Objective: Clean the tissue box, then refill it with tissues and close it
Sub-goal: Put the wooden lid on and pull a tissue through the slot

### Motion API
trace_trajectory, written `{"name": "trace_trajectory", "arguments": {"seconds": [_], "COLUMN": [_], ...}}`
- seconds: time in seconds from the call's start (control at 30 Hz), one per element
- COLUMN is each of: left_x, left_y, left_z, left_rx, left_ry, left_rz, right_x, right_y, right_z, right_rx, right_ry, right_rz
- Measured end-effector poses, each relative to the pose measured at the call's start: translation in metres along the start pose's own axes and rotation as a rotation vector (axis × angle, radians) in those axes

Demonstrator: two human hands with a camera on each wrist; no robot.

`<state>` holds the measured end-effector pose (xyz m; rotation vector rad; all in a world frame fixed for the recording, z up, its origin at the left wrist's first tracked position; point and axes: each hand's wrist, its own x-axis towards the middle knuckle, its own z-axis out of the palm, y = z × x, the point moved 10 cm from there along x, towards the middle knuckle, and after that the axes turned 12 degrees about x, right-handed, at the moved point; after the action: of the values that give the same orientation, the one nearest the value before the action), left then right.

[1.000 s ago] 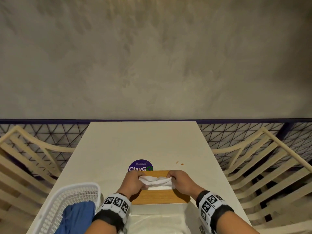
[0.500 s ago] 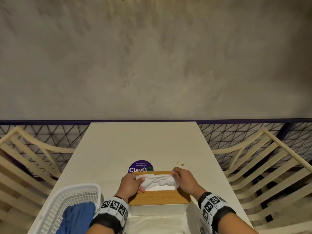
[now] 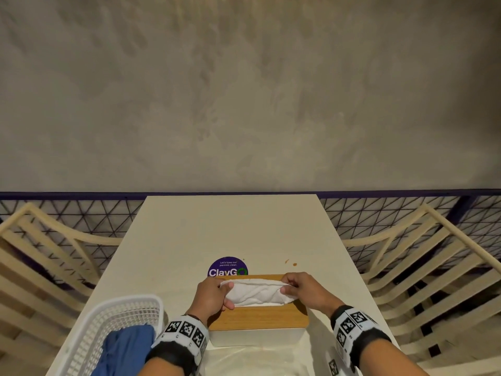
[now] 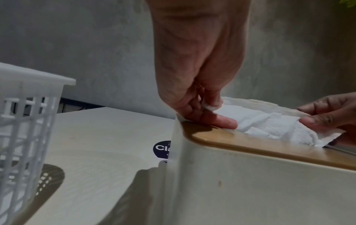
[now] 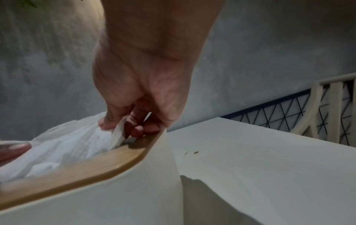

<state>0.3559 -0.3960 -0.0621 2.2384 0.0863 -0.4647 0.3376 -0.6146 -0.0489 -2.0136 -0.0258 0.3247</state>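
A cream tissue box [image 3: 254, 338] [image 4: 250, 182] [image 5: 96, 205] with a wooden lid [image 3: 257, 317] [image 4: 269, 146] [image 5: 77, 166] stands on the table near me. A white tissue [image 3: 256, 293] [image 4: 269, 121] [image 5: 63, 144] rises out of the lid's slot, stretched sideways. My left hand [image 3: 214, 294] [image 4: 210, 109] pinches its left end. My right hand [image 3: 295, 289] [image 5: 127, 126] pinches its right end. Both hands rest on the lid.
A white plastic basket [image 3: 108, 329] [image 4: 25, 121] with a blue cloth [image 3: 127, 348] sits at the near left. A purple round sticker [image 3: 227, 268] lies just behind the box. Clear plastic wrap [image 3: 257, 359] lies in front of the box. Slatted chairs [image 3: 423, 267] flank the table.
The tissue has been pulled further up out of the slot and spread wider, with my hands moving apart toward the lid's ends.
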Motion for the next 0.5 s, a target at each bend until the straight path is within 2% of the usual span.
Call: {"name": "trace_trajectory", "arguments": {"seconds": [0.13,0.27,0.5], "left_x": [0.002,0.002,0.002], "left_y": [0.000,0.002,0.002], "left_z": [-0.002,-0.002,-0.002], "left_rx": [0.018,0.032,0.028], "left_ry": [0.030,0.038,0.053], "left_rz": [0.024,0.060,0.064], "right_x": [0.003,0.000,0.002], "right_y": [-0.003,0.003,0.002], "right_z": [0.005,0.002,-0.012], "right_rx": [-0.044,0.069,0.009], "right_ry": [0.018,-0.014,0.030], "right_rz": [-0.030,0.003,-0.020]}}
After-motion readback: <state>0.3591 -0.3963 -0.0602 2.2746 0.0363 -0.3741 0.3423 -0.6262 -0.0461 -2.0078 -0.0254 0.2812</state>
